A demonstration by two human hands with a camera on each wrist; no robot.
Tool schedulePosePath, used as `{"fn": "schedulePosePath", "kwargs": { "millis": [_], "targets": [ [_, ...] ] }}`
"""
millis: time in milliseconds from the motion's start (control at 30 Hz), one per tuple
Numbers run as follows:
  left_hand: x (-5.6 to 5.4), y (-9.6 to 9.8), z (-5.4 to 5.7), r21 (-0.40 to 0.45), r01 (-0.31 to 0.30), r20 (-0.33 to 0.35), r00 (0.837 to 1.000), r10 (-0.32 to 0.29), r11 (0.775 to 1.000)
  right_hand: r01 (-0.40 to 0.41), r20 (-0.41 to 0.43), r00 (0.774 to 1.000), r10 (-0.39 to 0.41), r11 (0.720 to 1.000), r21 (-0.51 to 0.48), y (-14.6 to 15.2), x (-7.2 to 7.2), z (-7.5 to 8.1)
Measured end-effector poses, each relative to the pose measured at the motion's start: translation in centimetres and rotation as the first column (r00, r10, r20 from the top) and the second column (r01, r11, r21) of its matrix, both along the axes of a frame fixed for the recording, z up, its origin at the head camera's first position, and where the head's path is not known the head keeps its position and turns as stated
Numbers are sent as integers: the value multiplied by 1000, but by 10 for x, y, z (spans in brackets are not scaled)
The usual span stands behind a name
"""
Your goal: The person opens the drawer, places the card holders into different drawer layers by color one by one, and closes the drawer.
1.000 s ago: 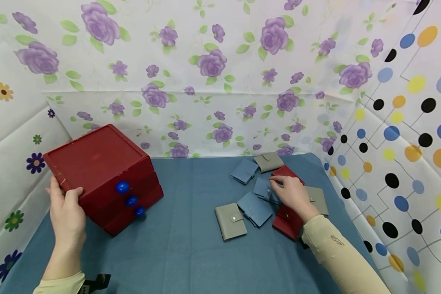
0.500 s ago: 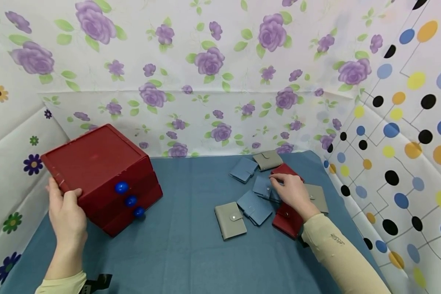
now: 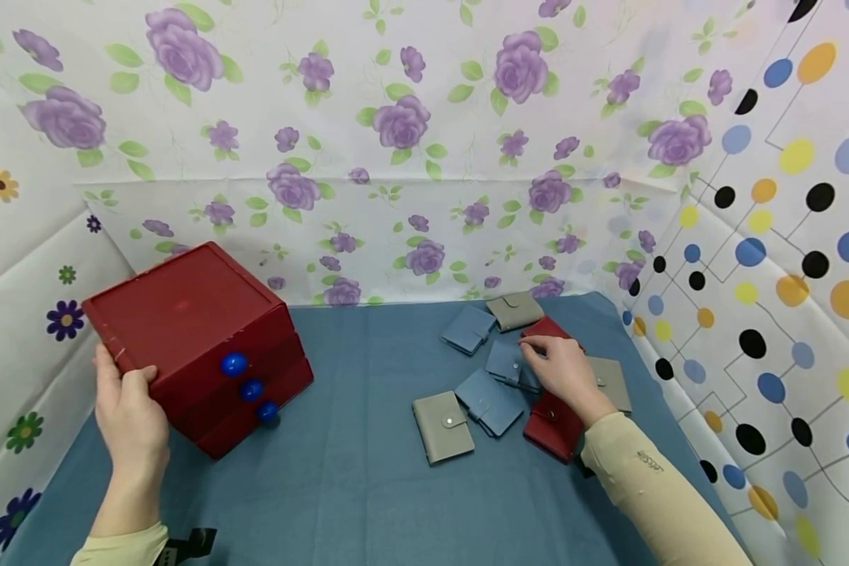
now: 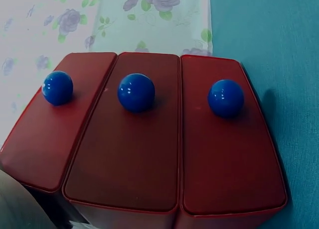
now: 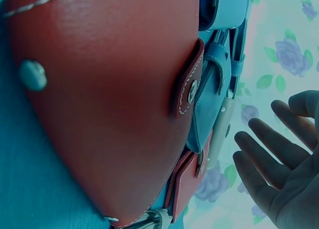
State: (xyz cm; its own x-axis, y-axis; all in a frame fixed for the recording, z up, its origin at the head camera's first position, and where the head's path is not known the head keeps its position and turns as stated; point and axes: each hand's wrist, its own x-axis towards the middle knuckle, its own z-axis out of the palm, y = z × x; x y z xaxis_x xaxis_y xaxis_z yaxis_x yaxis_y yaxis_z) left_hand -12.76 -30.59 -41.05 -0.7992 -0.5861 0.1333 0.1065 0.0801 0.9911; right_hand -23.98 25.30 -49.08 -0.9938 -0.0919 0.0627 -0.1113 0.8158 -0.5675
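Observation:
My left hand [image 3: 130, 409] rests against the left side of a red box of drawers [image 3: 184, 314], its thumb at the near top corner and its fingers on the side. Three blue knobs mark the drawer fronts, seen close in the left wrist view. Only a sliver of that hand shows there. In the head view my right hand [image 3: 564, 373] is over a group of small snap-strap wallets. Its fingers look loosely bent and apart from them in the right wrist view, where a red wallet [image 5: 114, 99] fills the foreground. Nearest the fingertips is a blue wallet [image 3: 505, 362].
Around the right hand lie a grey wallet [image 3: 444, 427], two more blue wallets, and other red and grey ones, several overlapping. The blue cloth [image 3: 368, 487] covers the surface. Patterned sheets [image 3: 354, 196] stand behind and at both sides.
The view shifts very slightly. Both hands, the red box and the wallets stay in place.

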Motion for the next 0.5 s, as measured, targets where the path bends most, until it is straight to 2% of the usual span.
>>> {"fn": "schedulePosePath", "kwargs": {
  "millis": [133, 233, 367, 500],
  "targets": [
    [-2, 0, -2, -29, 17, 13, 1000, -16, 999, -3, -7, 1000, 3, 1000, 2, 1, 0, -1],
    [-6, 0, -2, -106, 40, 70, 997, -33, 994, -5, -9, 1000, 5, 1000, 2, 2, 0, -1],
    [-13, 3, 0, -211, 101, 160, 985, -68, 972, -4, -6, 1000, 4, 1000, 1, 2, 1, -1],
    [-19, 4, 0, -256, 187, 199, 970, -138, 948, -1, 8, 1000, 1, 1000, -3, 1, 2, -2]
  ]
}}
